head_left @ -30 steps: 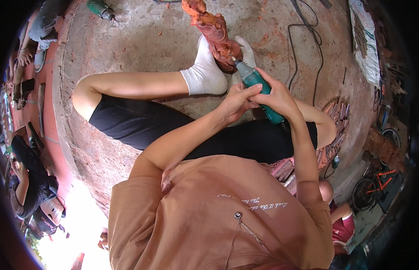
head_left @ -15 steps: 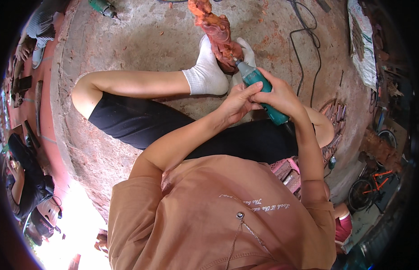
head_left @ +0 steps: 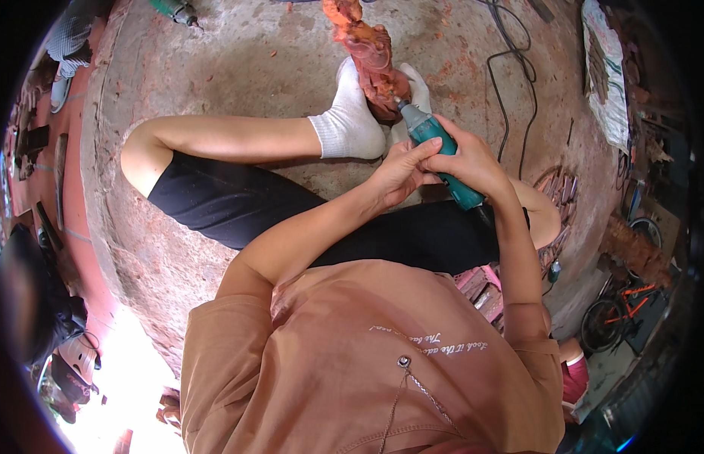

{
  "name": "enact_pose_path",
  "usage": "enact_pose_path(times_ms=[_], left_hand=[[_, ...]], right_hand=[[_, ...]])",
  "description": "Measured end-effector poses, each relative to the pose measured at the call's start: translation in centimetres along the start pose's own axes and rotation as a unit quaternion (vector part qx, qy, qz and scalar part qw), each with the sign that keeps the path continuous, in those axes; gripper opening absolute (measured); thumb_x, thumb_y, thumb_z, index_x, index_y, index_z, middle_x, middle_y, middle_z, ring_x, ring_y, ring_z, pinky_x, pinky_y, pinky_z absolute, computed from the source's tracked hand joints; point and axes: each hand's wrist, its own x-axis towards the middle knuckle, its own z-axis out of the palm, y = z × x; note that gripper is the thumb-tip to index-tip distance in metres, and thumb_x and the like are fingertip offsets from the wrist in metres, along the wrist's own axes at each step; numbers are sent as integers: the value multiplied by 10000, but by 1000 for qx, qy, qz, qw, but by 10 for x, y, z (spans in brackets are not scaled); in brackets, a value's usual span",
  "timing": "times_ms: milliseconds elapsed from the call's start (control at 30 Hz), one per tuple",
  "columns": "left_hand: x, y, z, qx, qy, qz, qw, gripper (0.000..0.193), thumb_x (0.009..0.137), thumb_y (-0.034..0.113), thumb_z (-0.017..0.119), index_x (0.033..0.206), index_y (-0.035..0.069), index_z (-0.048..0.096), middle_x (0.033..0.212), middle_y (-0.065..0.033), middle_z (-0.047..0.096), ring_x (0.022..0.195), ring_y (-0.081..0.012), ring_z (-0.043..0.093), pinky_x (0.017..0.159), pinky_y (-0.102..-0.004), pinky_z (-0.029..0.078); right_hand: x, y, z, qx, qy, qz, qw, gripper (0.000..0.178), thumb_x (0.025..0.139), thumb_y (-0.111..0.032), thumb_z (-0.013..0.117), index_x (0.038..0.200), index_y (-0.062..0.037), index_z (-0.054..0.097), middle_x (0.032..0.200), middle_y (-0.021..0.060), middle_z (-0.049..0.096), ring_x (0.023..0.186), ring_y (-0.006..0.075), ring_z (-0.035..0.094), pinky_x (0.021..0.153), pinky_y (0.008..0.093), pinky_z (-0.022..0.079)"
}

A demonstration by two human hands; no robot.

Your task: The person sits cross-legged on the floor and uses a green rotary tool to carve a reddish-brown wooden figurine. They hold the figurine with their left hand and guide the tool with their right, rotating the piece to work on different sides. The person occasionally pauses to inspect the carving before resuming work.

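A teal die grinder (head_left: pixel 445 155) with a grey nose is held in front of me by both hands. My right hand (head_left: pixel 471 160) wraps round its body from the right. From the left, my left hand (head_left: pixel 401 172) grips it, its thumb lying over the tool and its other fingers partly hidden beneath. The bit at the grinder's nose meets, or nearly meets, the lower end of a reddish-brown wood carving (head_left: pixel 372 57). My feet in white socks (head_left: pixel 353 125) clamp that end of the carving between them.
A green power tool (head_left: pixel 174 10) lies at the far left on the concrete floor (head_left: pixel 238 68). Black cable (head_left: pixel 511 53) winds over the floor at right. Beside my right knee is a rack of slender bits (head_left: pixel 561 193); a pink basket (head_left: pixel 484 295) stands near my hip. Another person (head_left: pixel 41 295) is at left.
The whole view has shifted slightly. The carving has tilted or moved a little to the right in the picture. Both hands keep the same hold on the grinder.
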Motion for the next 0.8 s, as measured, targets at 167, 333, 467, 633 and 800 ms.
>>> enact_pose_path(times_ms=[167, 333, 467, 633, 800], left_hand=[[-4, 0, 3, -1, -2, 7, 1000, 314, 934, 296, 668, 1106, 45, 592, 1036, -81, 685, 946, -182, 677, 826, -410, 568], [-8, 1, 6, 3, 13, 2, 1000, 315, 933, 294, 669, 1110, 47, 588, 1027, -74, 684, 940, -176, 675, 824, -404, 565], [-9, 1, 7, 4, 14, 4, 1000, 313, 933, 294, 670, 1110, 50, 586, 1021, -70, 685, 934, -173, 675, 821, -397, 564], [0, -1, -3, 12, 2, -9, 1000, 354, 912, 290, 695, 1147, 62, 561, 1059, -69, 664, 953, -174, 664, 803, -406, 570], [-5, -1, 3, 5, 12, 0, 1000, 349, 909, 286, 699, 1142, 62, 566, 1053, -65, 665, 939, -172, 666, 785, -401, 574]], right_hand=[[0, 2, 1, -4, 1, -11, 1000, 910, 632, -397, 728, 1395, 21, 460, 1007, 287, 666, 917, 354, 683, 810, 377, 515], [-1, 0, 2, -4, -2, -19, 1000, 899, 632, -388, 727, 1387, 25, 466, 991, 281, 669, 906, 353, 684, 803, 375, 516], [-1, 4, 3, 3, -6, -12, 1000, 892, 633, -377, 729, 1389, 18, 467, 974, 274, 673, 891, 352, 686, 792, 374, 518], [-1, 2, 2, 15, 2, -4, 1000, 897, 629, -372, 733, 1393, 14, 466, 965, 273, 673, 884, 342, 687, 784, 372, 521], [0, 6, 3, 10, 2, -23, 1000, 902, 627, -373, 736, 1393, 17, 464, 982, 275, 671, 884, 332, 687, 785, 364, 521]])
